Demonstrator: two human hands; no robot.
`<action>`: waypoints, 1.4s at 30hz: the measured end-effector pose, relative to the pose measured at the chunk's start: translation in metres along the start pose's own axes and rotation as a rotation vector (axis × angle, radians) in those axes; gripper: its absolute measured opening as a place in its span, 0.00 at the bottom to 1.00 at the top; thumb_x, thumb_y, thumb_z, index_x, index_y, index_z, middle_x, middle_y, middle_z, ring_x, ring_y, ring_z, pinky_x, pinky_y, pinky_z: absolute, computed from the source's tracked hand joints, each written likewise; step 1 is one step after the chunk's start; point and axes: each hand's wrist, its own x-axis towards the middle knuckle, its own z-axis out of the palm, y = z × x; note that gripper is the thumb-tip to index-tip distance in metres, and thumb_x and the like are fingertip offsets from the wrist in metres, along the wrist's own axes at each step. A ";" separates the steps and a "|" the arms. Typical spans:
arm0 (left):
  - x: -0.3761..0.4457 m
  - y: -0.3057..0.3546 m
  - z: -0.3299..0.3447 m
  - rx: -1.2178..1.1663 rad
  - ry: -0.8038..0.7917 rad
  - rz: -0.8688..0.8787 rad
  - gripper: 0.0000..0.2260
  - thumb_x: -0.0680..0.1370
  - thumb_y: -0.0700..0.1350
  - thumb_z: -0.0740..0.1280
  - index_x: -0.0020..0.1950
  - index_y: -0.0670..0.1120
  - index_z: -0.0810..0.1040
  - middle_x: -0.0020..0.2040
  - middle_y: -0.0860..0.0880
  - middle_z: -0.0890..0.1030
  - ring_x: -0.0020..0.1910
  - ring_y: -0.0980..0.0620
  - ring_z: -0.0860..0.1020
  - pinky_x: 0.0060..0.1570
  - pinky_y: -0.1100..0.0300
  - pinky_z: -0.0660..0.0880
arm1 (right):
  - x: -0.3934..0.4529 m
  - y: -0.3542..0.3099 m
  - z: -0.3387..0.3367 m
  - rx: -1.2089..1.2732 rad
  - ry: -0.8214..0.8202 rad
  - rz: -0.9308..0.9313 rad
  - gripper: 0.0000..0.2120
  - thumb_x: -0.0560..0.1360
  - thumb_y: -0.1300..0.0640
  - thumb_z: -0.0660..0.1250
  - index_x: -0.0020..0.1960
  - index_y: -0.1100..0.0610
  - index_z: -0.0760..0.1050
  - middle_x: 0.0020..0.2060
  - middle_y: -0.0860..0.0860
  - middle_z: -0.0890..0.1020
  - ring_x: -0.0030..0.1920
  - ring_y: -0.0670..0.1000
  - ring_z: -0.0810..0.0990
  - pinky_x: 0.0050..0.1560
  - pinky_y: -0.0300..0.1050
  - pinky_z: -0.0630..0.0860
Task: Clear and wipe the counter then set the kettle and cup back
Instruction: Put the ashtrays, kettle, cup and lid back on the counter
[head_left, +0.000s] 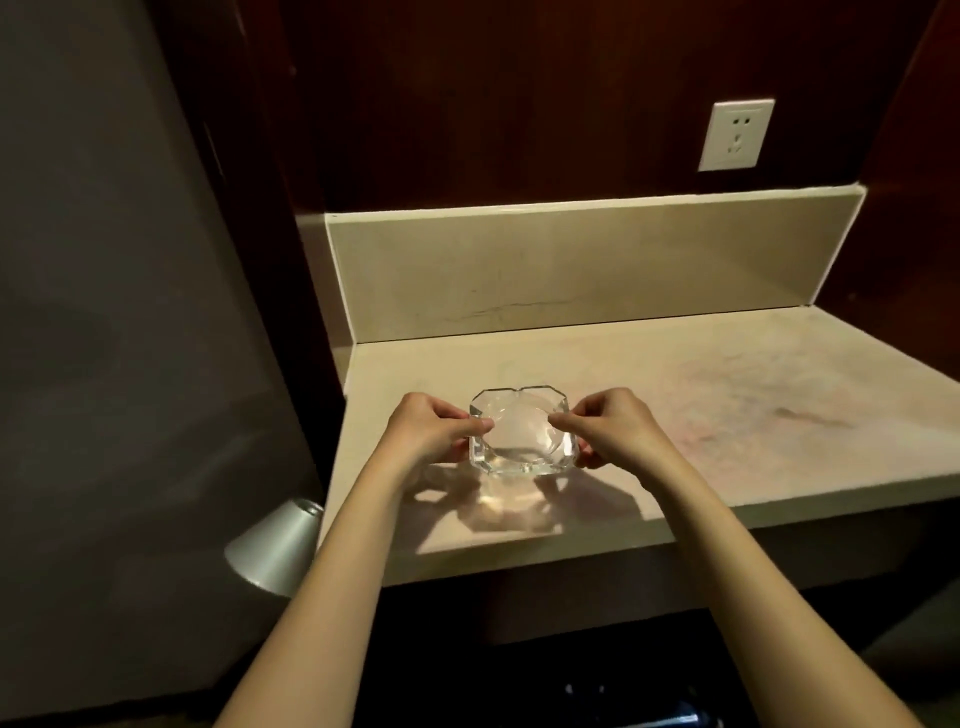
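Your forearms reach in from below, and your left hand (423, 431) and right hand (618, 431) pinch opposite sides of the glass ashtray (522, 432), fingers (470, 427) curled on its rim. It sits upright, mouth up, roughly square with no clear long axis, near the table's (727, 415) front-left part. Bare surface stretches right and back to the backsplash (597, 265); a wall socket (736, 134) sits above.

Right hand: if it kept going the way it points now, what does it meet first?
The right hand points left across the glass ashtray that it grips, so the left hand on the opposite side would likely come first. Depth from this head view is uncertain.
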 end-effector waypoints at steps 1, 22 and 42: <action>0.013 0.002 0.004 0.007 0.005 -0.005 0.10 0.68 0.41 0.77 0.43 0.37 0.82 0.34 0.46 0.80 0.28 0.53 0.77 0.33 0.62 0.77 | 0.013 0.001 0.000 -0.015 0.015 0.006 0.13 0.72 0.55 0.73 0.36 0.64 0.79 0.23 0.52 0.76 0.22 0.49 0.77 0.31 0.45 0.77; 0.140 0.006 0.039 0.245 0.036 -0.038 0.13 0.66 0.46 0.79 0.29 0.43 0.79 0.27 0.45 0.80 0.26 0.47 0.79 0.39 0.52 0.82 | 0.148 0.034 0.019 -0.328 0.123 0.116 0.10 0.71 0.48 0.70 0.39 0.54 0.78 0.44 0.57 0.83 0.49 0.58 0.80 0.43 0.42 0.68; -0.100 -0.047 -0.069 -0.132 0.001 0.032 0.10 0.73 0.42 0.72 0.52 0.41 0.80 0.42 0.48 0.84 0.43 0.52 0.84 0.45 0.58 0.81 | -0.076 -0.008 0.056 0.265 -0.352 -0.144 0.05 0.76 0.57 0.67 0.46 0.59 0.79 0.35 0.53 0.83 0.33 0.46 0.81 0.31 0.36 0.74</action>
